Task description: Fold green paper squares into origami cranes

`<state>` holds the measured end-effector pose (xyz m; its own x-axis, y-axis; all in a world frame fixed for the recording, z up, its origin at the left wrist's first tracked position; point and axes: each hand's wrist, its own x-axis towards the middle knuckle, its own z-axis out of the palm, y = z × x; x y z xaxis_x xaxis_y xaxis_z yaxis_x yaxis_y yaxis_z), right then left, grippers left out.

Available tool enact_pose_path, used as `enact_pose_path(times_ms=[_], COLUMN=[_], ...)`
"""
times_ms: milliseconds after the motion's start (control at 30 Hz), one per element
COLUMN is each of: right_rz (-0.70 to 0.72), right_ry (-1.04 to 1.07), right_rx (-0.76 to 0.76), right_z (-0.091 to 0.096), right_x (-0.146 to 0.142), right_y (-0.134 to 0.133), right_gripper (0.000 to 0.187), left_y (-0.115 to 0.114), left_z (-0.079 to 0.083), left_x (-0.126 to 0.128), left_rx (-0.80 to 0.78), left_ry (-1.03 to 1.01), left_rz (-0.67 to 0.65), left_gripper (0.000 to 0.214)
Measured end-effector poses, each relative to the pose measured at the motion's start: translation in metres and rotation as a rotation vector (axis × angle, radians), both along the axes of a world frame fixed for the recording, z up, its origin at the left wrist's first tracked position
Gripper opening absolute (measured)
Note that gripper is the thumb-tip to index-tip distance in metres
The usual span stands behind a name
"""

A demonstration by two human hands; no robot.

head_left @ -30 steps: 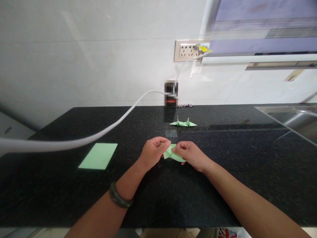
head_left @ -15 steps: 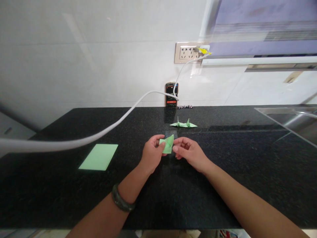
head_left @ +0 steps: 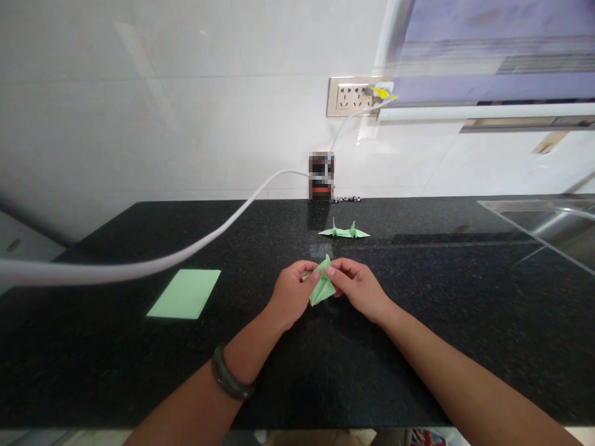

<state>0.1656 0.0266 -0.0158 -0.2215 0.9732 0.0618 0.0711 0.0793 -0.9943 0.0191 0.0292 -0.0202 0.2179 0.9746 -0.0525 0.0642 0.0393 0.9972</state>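
A small folded piece of green paper (head_left: 322, 288) is held above the dark counter, turned so that one corner points up and another down. My left hand (head_left: 294, 290) pinches its left side, thumb on the front face. On the right side, my right hand (head_left: 356, 286) grips the paper between thumb and fingers. The fingers behind the paper are partly hidden. Beyond my hands, two green paper cranes (head_left: 344, 233) stand side by side, their wings touching or overlapping. A stack of green paper sheets (head_left: 185, 294) lies to the left.
A white cable (head_left: 204, 238) arches across the view at left. A phone (head_left: 321, 176), blurred out, leans against the wall beside a beaded string (head_left: 348, 199). Above is a socket panel (head_left: 341, 97) with a plug. A sink (head_left: 553, 226) is set into the counter at right.
My right hand has closed on the paper, where before it was just beside it. The paper has been turned and opened out, its lower corner now pointing down.
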Motion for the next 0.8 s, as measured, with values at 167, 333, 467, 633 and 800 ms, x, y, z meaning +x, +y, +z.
enact_pose_path(times_ms=[167, 333, 467, 633, 800], right_rz=[-0.126, -0.154, -0.198, -0.229, -0.237], right_ry=[-0.084, -0.145, -0.228, -0.294, -0.303], right_rx=[0.122, 0.182, 0.220, 0.248, 0.239], right_z=[-0.006, -0.007, -0.010, -0.013, -0.013], right_x=[0.001, 0.003, 0.004, 0.005, 0.006], right_y=[0.002, 0.002, 0.003, 0.005, 0.004], right_gripper=[0.022, 0.019, 0.017, 0.020, 0.024], left_y=[0.002, 0.003, 0.003, 0.002, 0.001], left_z=[-0.005, -0.006, -0.004, 0.000, 0.001], left_x=[-0.003, -0.003, -0.004, -0.004, -0.003], left_rx=[0.153, 0.193, 0.211, 0.227, 0.225], left_ry=[0.179, 0.271, 0.342, 0.369, 0.372], left_rz=[0.010, 0.008, 0.010, 0.003, 0.007], left_gripper=[0.027, 0.030, 0.031, 0.030, 0.030])
